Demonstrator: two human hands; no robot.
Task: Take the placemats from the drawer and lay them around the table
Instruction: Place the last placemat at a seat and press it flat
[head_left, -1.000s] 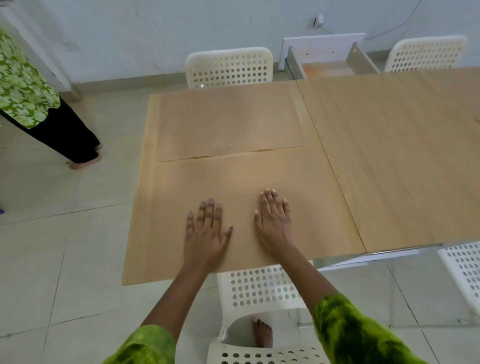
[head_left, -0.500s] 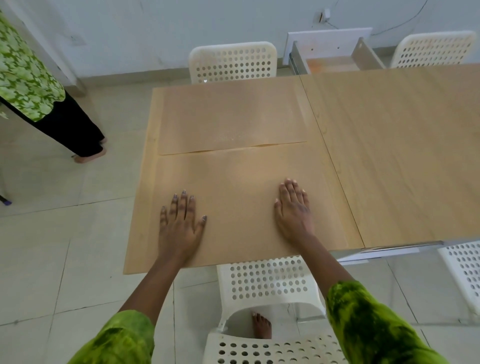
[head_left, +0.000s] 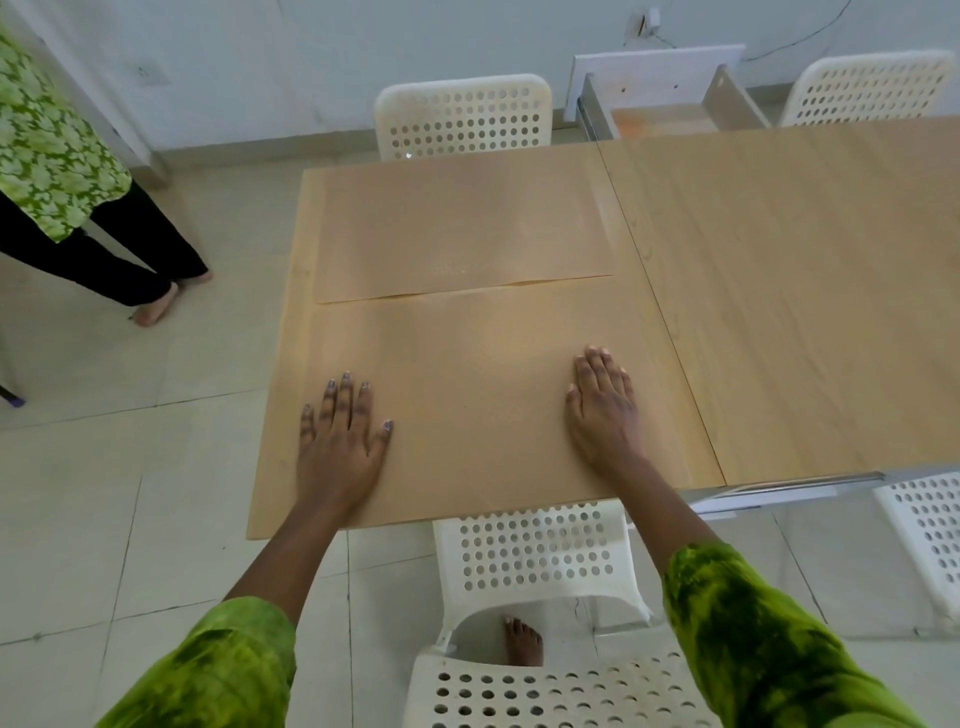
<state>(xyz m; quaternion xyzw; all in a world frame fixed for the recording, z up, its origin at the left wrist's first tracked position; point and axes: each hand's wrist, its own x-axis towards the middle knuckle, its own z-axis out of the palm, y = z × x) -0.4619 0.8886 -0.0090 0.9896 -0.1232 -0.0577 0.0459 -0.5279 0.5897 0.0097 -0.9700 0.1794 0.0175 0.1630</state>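
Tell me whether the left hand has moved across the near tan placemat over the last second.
Yes. The left hand has slid outward, away from the right hand, toward the near tan placemat's left edge, and lies flat on it.

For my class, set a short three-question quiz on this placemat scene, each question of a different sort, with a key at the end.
1. True or false: both the left hand and the right hand lie flat, palms down, on the near placemat.
2. How many placemats lie on the table? A) one B) two C) four
3. Fill in: the drawer at the table's far side is ____ (open or closed).

Key
1. True; neither hand grips anything.
2. B: the near placemat and the far placemat, edge to edge.
3. Open; its inside shows beside a white chair.
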